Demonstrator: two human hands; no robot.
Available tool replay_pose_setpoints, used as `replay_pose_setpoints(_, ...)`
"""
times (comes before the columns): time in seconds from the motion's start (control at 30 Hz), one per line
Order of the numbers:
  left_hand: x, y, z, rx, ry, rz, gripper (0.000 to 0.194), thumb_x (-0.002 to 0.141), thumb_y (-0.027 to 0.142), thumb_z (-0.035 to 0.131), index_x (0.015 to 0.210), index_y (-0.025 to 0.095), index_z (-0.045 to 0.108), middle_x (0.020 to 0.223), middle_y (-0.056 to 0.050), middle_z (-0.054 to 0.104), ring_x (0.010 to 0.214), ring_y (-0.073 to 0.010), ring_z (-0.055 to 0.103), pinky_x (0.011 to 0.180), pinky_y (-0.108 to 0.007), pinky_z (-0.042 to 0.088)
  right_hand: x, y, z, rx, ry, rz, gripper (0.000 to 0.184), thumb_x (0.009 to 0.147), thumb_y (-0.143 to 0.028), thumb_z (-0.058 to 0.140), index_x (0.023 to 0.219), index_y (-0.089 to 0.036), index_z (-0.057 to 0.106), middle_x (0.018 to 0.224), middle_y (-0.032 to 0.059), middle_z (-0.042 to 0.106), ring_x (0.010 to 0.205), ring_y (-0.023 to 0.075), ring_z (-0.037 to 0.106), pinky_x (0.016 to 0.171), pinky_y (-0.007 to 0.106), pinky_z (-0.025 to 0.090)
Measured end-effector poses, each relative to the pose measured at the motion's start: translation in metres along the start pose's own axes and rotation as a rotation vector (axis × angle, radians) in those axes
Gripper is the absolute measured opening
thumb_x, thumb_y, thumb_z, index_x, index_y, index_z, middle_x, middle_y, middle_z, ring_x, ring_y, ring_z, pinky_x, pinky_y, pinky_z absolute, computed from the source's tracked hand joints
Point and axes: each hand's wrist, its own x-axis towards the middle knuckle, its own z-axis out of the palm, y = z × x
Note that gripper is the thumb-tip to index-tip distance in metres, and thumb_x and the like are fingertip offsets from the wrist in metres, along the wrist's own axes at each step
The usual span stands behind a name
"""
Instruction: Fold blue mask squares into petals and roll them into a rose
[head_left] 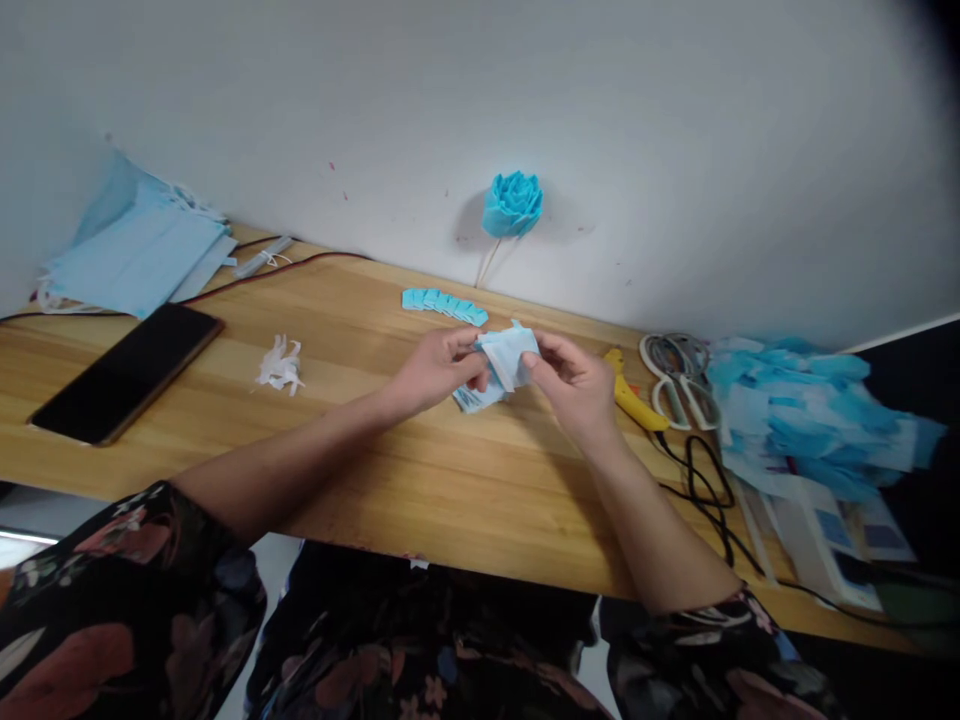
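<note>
Between my two hands is a light blue piece of mask fabric with a white edge, held just above the table. My left hand pinches its left side, thumb and index finger together. On the right, my right hand grips the other side with the thumb on top. Below the fabric lies a small stack of blue pieces, partly covered by it and by my fingers. Behind my hands, a row of overlapping folded blue squares rests on the wood. A blue fabric rose on a thin stem leans against the wall.
On the wooden table, a phone and a pile of blue masks lie left. White scraps sit nearer. To the right are a yellow glue gun with a cord, white-handled scissors and heaped blue scraps.
</note>
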Motion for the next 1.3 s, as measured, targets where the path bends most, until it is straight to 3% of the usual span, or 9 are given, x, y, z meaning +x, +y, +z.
replay_pose_setpoints(0.13,0.002,-0.003,-0.003,0.044,-0.013,0.069,0.016,0.085,0.025,0.059,0.094,0.017,0.07,0.091,-0.005,0.074,0.08,-0.0156,0.068,0.073,-0.03,0.055,0.0,0.0,0.0,-0.004,-0.001,0.001,0.026,0.087,-0.037,0.067,0.11,-0.027,0.074,0.103,0.0022,0.078,0.086,0.0182,0.072,0.084,0.038,0.059)
replay_pose_setpoints(0.23,0.003,-0.003,-0.003,0.143,0.035,0.116,0.033,0.08,0.035,0.071,0.108,0.018,0.069,0.106,-0.007,0.074,0.088,-0.0183,0.068,0.079,-0.033,0.055,-0.001,-0.001,0.0,-0.002,-0.013,-0.009,0.026,0.087,-0.037,0.067,0.111,-0.027,0.074,0.104,0.0022,0.078,0.088,0.0185,0.072,0.085,0.038,0.059)
replay_pose_setpoints(0.33,0.003,-0.002,-0.001,0.226,0.095,0.149,0.041,0.075,0.038,0.077,0.11,0.018,0.069,0.106,-0.007,0.075,0.089,-0.0188,0.068,0.078,-0.031,0.055,-0.002,-0.004,0.001,-0.012,-0.038,-0.045,0.025,0.088,-0.037,0.067,0.11,-0.027,0.073,0.103,0.0023,0.078,0.088,0.0185,0.072,0.084,0.037,0.058)
replay_pose_setpoints(0.5,0.002,-0.004,-0.002,0.388,0.189,0.216,0.016,0.083,0.027,0.067,0.095,0.018,0.073,0.091,-0.004,0.075,0.081,-0.0161,0.067,0.073,-0.028,0.052,-0.002,-0.012,-0.001,-0.081,-0.061,-0.128,0.015,0.087,-0.031,0.067,0.099,-0.025,0.074,0.092,0.0013,0.077,0.08,0.0166,0.069,0.078,0.033,0.056)
replay_pose_setpoints(0.6,0.002,-0.007,-0.005,0.479,0.207,0.286,0.015,0.085,0.022,0.06,0.091,0.02,0.075,0.082,-0.003,0.075,0.075,-0.0157,0.067,0.072,-0.028,0.051,0.001,-0.014,-0.004,-0.13,-0.037,-0.145,0.009,0.085,-0.026,0.066,0.092,-0.024,0.071,0.085,0.0005,0.075,0.076,0.0164,0.067,0.075,0.033,0.055)
replay_pose_setpoints(0.77,0.002,-0.009,-0.011,0.509,0.221,0.559,0.026,0.088,0.018,0.055,0.101,0.027,0.077,0.093,-0.005,0.079,0.09,-0.0195,0.073,0.086,-0.039,0.052,0.006,-0.011,-0.008,-0.149,0.04,-0.305,0.016,0.083,-0.013,0.063,0.086,-0.027,0.069,0.107,0.0022,0.073,0.103,0.021,0.067,0.093,0.043,0.052)
replay_pose_setpoints(0.9,0.002,-0.009,-0.013,0.56,0.172,0.701,0.029,0.091,0.018,0.055,0.109,0.031,0.074,0.098,-0.004,0.078,0.1,-0.0204,0.072,0.091,-0.044,0.053,0.008,-0.008,-0.009,-0.193,0.087,-0.338,0.021,0.083,-0.009,0.062,0.082,-0.029,0.069,0.116,0.0021,0.069,0.109,0.0225,0.065,0.094,0.046,0.052)
replay_pose_setpoints(1.13,0.004,-0.012,-0.012,0.683,0.226,0.82,0.04,0.091,0.014,0.056,0.127,0.031,0.064,0.1,-0.004,0.077,0.097,-0.0184,0.071,0.09,-0.041,0.052,0.006,-0.008,-0.009,-0.174,0.068,-0.37,0.026,0.086,-0.007,0.059,0.084,-0.031,0.069,0.12,0.0008,0.066,0.11,0.0214,0.064,0.093,0.046,0.053)
replay_pose_setpoints(1.3,0.004,-0.013,-0.015,0.679,0.197,0.818,0.029,0.093,0.019,0.057,0.115,0.031,0.071,0.097,-0.002,0.076,0.097,-0.0178,0.07,0.094,-0.041,0.052,0.006,-0.007,-0.007,-0.206,0.085,-0.386,0.023,0.086,-0.012,0.065,0.096,-0.033,0.067,0.12,0.0017,0.067,0.115,0.0233,0.063,0.098,0.049,0.051)
